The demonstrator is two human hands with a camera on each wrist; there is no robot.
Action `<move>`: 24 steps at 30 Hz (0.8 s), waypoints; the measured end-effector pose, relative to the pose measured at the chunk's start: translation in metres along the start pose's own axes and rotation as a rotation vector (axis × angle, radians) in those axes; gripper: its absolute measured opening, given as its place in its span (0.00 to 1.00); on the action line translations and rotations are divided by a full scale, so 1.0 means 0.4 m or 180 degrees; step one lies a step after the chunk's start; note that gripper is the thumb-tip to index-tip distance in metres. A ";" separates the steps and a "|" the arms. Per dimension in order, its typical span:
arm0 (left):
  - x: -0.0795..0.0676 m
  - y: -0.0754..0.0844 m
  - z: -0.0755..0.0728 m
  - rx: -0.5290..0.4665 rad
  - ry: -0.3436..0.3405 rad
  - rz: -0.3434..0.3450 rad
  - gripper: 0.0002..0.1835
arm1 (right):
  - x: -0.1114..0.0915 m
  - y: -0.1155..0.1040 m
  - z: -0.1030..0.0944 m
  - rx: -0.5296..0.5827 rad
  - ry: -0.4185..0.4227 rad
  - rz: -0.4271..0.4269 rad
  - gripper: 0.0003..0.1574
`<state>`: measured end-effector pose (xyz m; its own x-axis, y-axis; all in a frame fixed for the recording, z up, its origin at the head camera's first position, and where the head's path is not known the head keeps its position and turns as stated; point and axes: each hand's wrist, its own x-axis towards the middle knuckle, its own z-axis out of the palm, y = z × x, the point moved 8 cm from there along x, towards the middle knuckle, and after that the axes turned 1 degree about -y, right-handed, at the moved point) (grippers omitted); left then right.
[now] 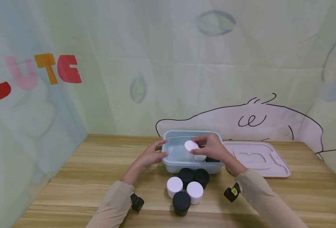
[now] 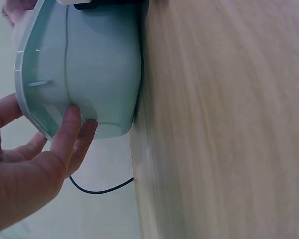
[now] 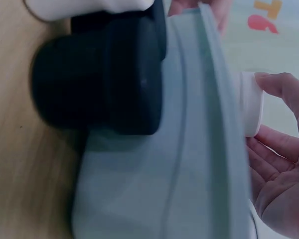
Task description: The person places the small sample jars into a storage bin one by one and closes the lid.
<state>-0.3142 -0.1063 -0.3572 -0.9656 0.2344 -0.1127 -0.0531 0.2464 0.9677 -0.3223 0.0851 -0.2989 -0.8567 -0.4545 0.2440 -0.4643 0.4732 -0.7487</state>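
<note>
A light blue plastic container (image 1: pixel 192 168) stands on the table. My left hand (image 1: pixel 152 154) holds its left end, fingers at the rim and against the outer wall (image 2: pixel 104 74). Over the inside of the container, my right hand (image 1: pixel 213 147) pinches a white lidded jar (image 1: pixel 190 146) between thumb and fingers; the right wrist view shows this white jar (image 3: pixel 251 104) above the rim. Another white jar (image 1: pixel 200 157) and something black (image 1: pixel 212 160) sit in the container's right part, partly hidden by the right hand.
In front of the container cluster several jars, among them a black jar (image 1: pixel 181 202) nearest me and a white jar (image 1: pixel 175 186). A pale lid (image 1: pixel 259 158) lies to the right on the wooden table (image 1: pixel 105 171). A printed curtain (image 1: pixel 113 63) hangs behind and at the left.
</note>
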 end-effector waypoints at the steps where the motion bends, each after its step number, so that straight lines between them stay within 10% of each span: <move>1: 0.000 0.000 0.001 -0.0007 -0.0001 0.0001 0.29 | 0.003 0.006 0.003 -0.0033 0.0000 -0.0017 0.24; 24: 0.005 -0.001 0.002 -0.0019 -0.0112 0.0080 0.29 | 0.049 0.048 0.076 -0.0765 -0.0247 -0.0191 0.25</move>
<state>-0.3159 -0.1050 -0.3580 -0.9571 0.2735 -0.0961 -0.0306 0.2345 0.9716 -0.3411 0.0625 -0.3272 -0.8105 -0.5392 0.2286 -0.5617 0.6052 -0.5641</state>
